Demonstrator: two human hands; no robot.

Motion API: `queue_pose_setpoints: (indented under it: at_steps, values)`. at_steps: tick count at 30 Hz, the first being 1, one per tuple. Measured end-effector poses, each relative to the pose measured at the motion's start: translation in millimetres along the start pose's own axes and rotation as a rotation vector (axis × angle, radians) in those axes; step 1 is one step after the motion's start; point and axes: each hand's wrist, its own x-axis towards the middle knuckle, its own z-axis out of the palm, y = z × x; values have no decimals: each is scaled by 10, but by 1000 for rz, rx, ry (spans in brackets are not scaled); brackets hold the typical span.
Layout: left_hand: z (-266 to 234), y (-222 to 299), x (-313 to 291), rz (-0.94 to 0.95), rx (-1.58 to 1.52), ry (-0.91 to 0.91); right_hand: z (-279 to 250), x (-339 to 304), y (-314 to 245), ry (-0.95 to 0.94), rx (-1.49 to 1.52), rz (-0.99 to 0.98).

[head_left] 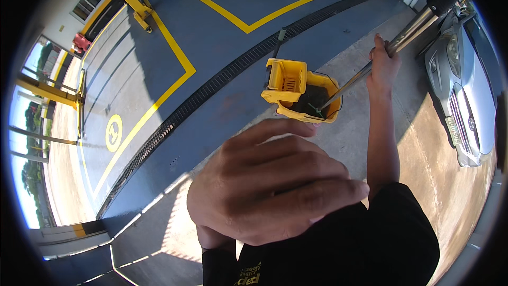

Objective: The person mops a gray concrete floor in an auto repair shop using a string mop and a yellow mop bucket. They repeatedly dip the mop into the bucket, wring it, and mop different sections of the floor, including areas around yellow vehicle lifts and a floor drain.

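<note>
My right hand (383,66) is closed around the long metal handle of a mop (407,34). The handle slants down to the left into a yellow mop bucket (330,82). A green piece shows at its lower end, inside the bucket's dark interior; the mop head itself cannot be made out. On the bucket's left side sits a yellow wringer (288,77) with a lever rising from it. My left hand (280,180) is raised close in front of me, back toward me. Its fingers are loosely bent and partly apart, with nothing visible in them; the palm is hidden.
A silver car (457,90) stands close at the right. A dark drain grate (227,74) curves across the floor beyond the bucket. Farther off are yellow-lined bays on blue-grey floor and yellow lift arms (129,0). Sunlit openings lie at the left.
</note>
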Motion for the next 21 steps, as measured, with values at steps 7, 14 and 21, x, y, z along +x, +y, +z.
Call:
queue_pose_setpoints:
  at_steps: [7, 14, 21]
  values:
    - [321, 423, 320, 641, 156, 582, -435, -233, -152, -1298, -481, -119]
    - [241, 474, 664, 603, 615, 638, -60, 142, 725, -819, -204, 138]
    - [827, -335, 1201, 420, 253, 598, -453, 1944, 183, -73, -280, -9]
